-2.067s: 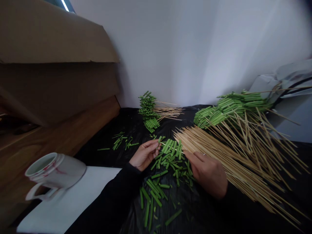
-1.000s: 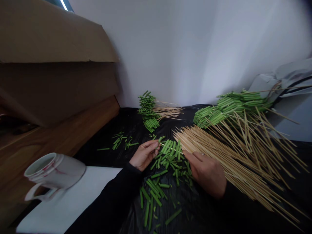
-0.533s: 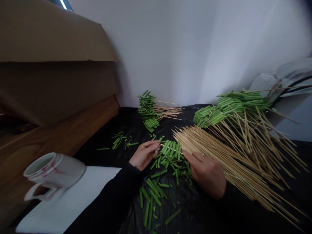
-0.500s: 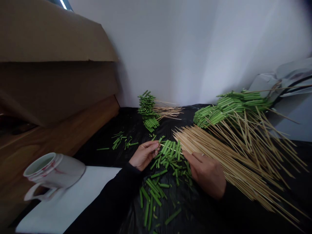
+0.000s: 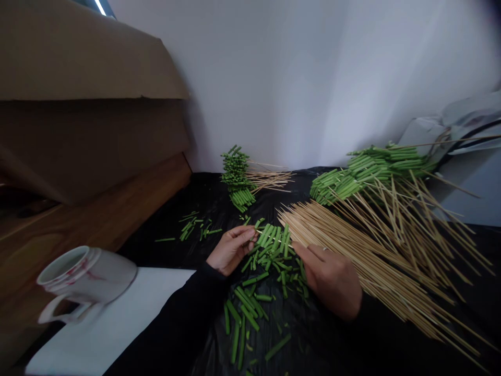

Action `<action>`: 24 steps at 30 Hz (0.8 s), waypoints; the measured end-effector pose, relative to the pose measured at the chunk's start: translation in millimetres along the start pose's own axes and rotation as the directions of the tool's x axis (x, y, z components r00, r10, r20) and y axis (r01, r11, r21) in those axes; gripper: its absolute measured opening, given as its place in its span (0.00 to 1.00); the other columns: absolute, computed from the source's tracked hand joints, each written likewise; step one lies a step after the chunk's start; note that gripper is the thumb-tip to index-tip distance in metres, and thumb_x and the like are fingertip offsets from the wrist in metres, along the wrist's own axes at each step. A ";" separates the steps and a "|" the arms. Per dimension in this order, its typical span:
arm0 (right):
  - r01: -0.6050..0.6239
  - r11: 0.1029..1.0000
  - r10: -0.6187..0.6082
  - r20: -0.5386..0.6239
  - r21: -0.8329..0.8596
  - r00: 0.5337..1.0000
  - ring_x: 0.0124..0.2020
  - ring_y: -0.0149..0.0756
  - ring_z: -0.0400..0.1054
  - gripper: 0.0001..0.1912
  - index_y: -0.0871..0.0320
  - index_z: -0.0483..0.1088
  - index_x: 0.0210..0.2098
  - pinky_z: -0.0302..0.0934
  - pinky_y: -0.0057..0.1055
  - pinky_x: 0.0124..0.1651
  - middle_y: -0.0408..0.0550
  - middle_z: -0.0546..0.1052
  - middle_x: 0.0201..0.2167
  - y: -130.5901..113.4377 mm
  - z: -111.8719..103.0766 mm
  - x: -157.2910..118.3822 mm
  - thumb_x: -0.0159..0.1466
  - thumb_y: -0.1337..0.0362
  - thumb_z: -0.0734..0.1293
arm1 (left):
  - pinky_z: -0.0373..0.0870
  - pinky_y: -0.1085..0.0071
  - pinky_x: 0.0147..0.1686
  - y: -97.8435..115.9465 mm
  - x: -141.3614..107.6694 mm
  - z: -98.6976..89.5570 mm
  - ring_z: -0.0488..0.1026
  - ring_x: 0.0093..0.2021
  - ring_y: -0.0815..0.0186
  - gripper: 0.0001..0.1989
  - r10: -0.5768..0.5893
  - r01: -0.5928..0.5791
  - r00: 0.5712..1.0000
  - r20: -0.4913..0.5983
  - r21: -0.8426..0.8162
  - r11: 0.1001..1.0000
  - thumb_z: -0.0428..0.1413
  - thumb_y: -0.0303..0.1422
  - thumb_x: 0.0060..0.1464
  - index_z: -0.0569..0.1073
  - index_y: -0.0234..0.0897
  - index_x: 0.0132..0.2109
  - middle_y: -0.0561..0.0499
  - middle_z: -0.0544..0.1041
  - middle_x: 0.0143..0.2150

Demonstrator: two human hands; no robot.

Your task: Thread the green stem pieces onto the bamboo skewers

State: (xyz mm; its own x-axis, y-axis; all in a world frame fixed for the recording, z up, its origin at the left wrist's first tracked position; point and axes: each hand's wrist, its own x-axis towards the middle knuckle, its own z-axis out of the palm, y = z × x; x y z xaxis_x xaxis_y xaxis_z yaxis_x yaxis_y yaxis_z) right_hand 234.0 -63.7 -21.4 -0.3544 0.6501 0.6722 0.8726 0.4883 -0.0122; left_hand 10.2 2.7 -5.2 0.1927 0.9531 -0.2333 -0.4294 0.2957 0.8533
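Note:
Between my hands runs a thin wooden skewer with several short green stem pieces (image 5: 274, 237) threaded side by side across it. My left hand (image 5: 234, 248) pinches the skewer's left end, thumb against fingers. My right hand (image 5: 331, 277), with a ring on one finger, is closed round the skewer's other end, right of the green pieces. Loose cut green stems (image 5: 246, 303) lie below and between the hands on black plastic sheeting (image 5: 168, 261). Just right of my right hand spreads a big bundle of bare skewers (image 5: 352, 240).
Filled skewers are stacked at the back centre (image 5: 237, 177) and back right (image 5: 368, 169). A white mug (image 5: 92, 279) stands on white paper (image 5: 156, 282) at the left. A cardboard box (image 5: 90, 57) is at the upper left. A few green pieces (image 5: 190, 227) lie left of centre.

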 end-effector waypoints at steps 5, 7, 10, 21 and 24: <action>-0.010 1.000 0.010 -0.006 0.011 1.000 0.23 0.28 0.60 0.17 0.60 0.72 0.48 0.47 0.32 0.28 0.43 0.71 0.25 -1.1 0.6 -1.4 0.65 0.72 0.57 | 0.69 0.79 0.30 2.1 -2.1 3.1 0.71 0.28 0.73 0.12 0.035 -0.036 0.999 0.014 0.061 0.997 0.70 0.29 0.37 0.79 0.30 0.31 0.50 0.77 0.27; -0.010 1.000 0.010 -0.010 0.003 1.000 0.24 0.29 0.60 0.17 0.60 0.72 0.48 0.47 0.32 0.28 0.43 0.71 0.25 -1.4 1.1 -2.3 0.64 0.72 0.57 | 0.68 0.79 0.29 1.8 -2.8 3.9 0.71 0.28 0.73 0.12 0.036 -0.038 0.999 0.017 0.072 0.997 0.70 0.30 0.37 0.79 0.30 0.31 0.50 0.76 0.27; 0.015 1.000 -0.015 -0.006 0.000 1.000 0.23 0.30 0.60 0.17 0.61 0.72 0.48 0.47 0.32 0.28 0.43 0.71 0.25 -1.9 1.6 -3.2 0.64 0.73 0.57 | 0.68 0.78 0.29 -0.4 -3.3 4.6 0.71 0.28 0.73 0.12 0.031 -0.031 1.000 0.002 0.088 0.996 0.70 0.30 0.36 0.79 0.30 0.30 0.50 0.76 0.27; 0.001 1.000 -0.001 -0.005 0.011 1.000 0.23 0.30 0.60 0.16 0.60 0.72 0.48 0.48 0.33 0.29 0.43 0.70 0.24 -1.2 0.7 -1.5 0.65 0.71 0.57 | 0.68 0.77 0.30 -2.4 -3.3 4.8 0.70 0.28 0.74 0.14 0.027 -0.026 1.000 -0.004 0.112 0.993 0.71 0.33 0.34 0.80 0.31 0.31 0.52 0.75 0.27; -0.047 0.999 0.047 -0.023 0.016 0.999 0.24 0.29 0.62 0.16 0.59 0.71 0.49 0.49 0.31 0.29 0.43 0.71 0.25 6.4 0.1 -0.9 0.66 0.70 0.58 | 0.67 0.77 0.31 1.7 -1.9 2.3 0.70 0.29 0.72 0.17 0.064 -0.066 0.998 0.021 0.158 0.985 0.69 0.38 0.37 0.80 0.32 0.35 0.49 0.77 0.29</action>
State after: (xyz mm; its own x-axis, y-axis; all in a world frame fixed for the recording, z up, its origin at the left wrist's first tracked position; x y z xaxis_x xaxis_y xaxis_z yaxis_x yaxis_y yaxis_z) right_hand 239.9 -61.1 -22.1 -0.3049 0.6588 0.6878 0.8828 0.4665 -0.0555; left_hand 11.1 1.3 -2.2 0.1837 0.9685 -0.1684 -0.2965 0.2179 0.9298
